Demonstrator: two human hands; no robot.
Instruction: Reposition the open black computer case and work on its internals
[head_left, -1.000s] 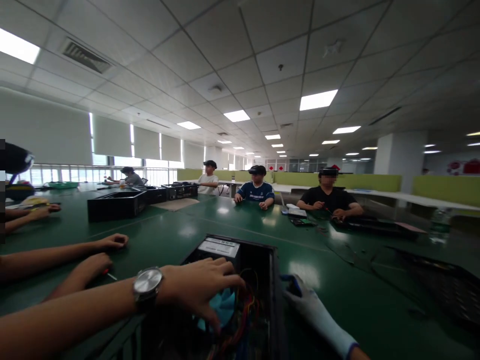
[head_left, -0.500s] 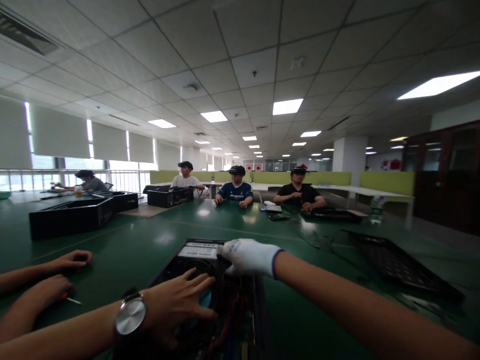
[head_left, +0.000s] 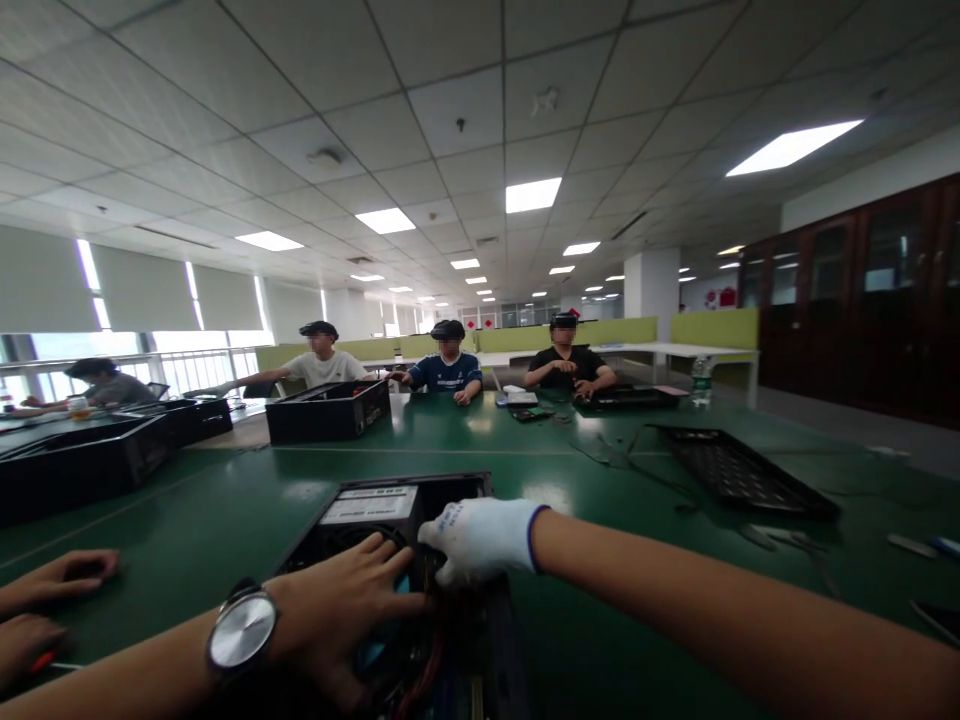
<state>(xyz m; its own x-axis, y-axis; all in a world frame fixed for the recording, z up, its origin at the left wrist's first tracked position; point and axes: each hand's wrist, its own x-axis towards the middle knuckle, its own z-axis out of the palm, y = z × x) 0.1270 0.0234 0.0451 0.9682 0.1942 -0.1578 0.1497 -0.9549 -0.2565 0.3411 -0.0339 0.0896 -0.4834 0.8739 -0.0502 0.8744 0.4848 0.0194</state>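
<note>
An uncovered black computer case (head_left: 491,640) lies in front of me, with a power supply (head_left: 371,505) bearing a white label at its far end. My left hand (head_left: 352,600), bare with a silver watch (head_left: 241,630) on the wrist, rests over the cooling fan area, fingers spread and holding nothing. Red and dark cables (head_left: 429,665) run just right of it. My right hand (head_left: 469,540), in a white work glove, reaches into the case beside the power supply. Its fingers curl downward, and what they grip is hidden.
Another person's hands (head_left: 64,580) are at the left, near a red-handled screwdriver (head_left: 43,660). Black cases (head_left: 326,410) stand at the far left. A black side panel (head_left: 742,470) and loose tools (head_left: 787,540) lie at right. Several people sit around the green table (head_left: 585,490).
The view has swung right. Both my hands stay at the case, the gloved one slightly lower beside the power supply. A person in white has stretched an arm out sideways.
</note>
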